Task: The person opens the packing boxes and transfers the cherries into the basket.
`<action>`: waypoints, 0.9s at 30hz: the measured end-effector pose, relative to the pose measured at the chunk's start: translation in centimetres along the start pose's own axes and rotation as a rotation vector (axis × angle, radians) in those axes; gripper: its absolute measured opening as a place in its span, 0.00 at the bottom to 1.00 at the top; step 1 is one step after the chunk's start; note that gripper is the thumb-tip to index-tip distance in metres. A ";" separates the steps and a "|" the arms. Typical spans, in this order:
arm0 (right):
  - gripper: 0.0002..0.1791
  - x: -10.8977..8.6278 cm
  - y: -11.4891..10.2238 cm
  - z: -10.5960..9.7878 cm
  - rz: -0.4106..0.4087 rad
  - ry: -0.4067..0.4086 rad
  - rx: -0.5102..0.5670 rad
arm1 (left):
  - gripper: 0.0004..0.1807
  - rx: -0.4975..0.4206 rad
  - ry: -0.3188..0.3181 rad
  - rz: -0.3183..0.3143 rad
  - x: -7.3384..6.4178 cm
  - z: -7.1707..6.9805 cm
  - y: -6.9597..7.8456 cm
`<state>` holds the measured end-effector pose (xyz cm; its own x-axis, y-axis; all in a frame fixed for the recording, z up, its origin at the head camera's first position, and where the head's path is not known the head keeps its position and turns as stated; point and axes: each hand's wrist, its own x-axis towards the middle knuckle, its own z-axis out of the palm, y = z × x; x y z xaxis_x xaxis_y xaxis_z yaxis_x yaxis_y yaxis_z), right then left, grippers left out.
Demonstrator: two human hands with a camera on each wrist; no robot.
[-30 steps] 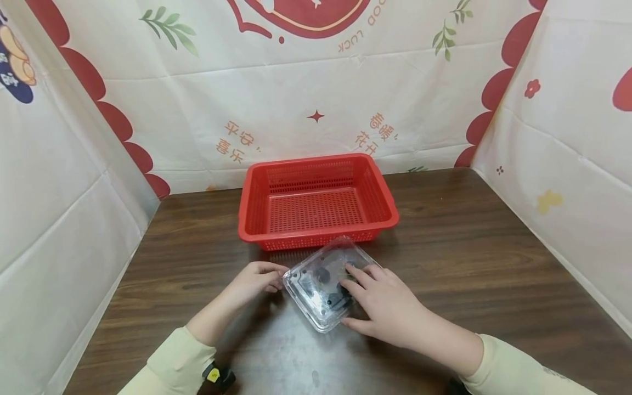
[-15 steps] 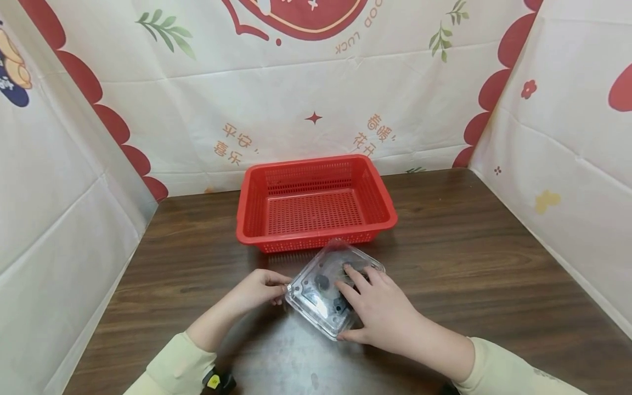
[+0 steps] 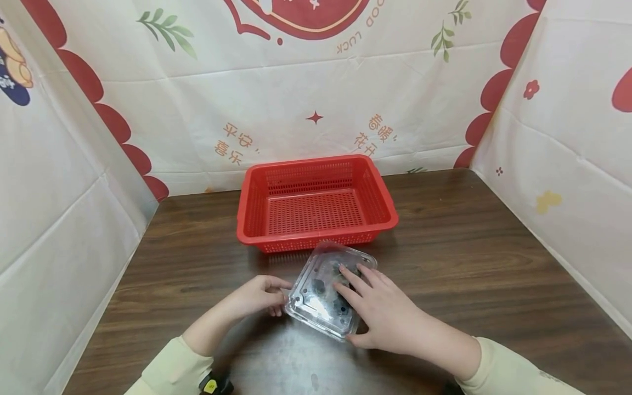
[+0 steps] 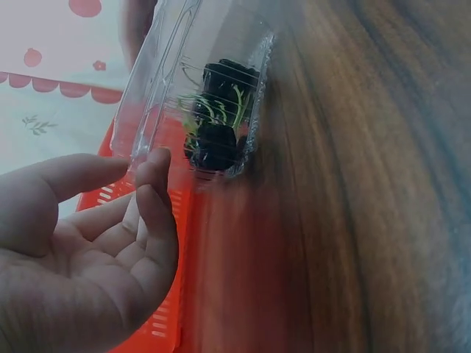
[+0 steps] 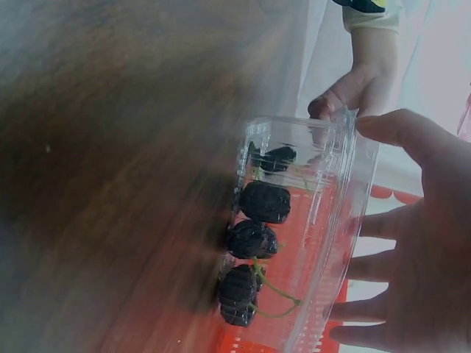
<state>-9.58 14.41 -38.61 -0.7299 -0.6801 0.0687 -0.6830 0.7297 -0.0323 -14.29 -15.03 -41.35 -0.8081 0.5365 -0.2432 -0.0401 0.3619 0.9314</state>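
Printed sheets (image 3: 276,93) wall the brown table (image 3: 469,247) left, right and far; left hand (image 3: 254,298) pinches the box (image 3: 321,310) at its corner, right hand (image 3: 382,315) spreads atop.

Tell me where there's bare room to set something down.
Right of the red basket, the table is bare out to the cloth; a smaller patch lies left of it, beyond the left hand. It's crowded in front, where that hand pinches the clear box and the right hand rests on it.
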 end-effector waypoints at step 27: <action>0.50 0.0 1.5 0.6 0.003 -0.020 0.194 | 0.31 -0.519 -0.083 -0.011 -0.5 3.5 -0.7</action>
<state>-10.55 15.46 -39.26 -0.7313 -0.6804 0.0482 -0.6717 0.7061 -0.2242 -11.78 -12.91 -42.85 -0.7578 0.6006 -0.2552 -0.3514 -0.0459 0.9351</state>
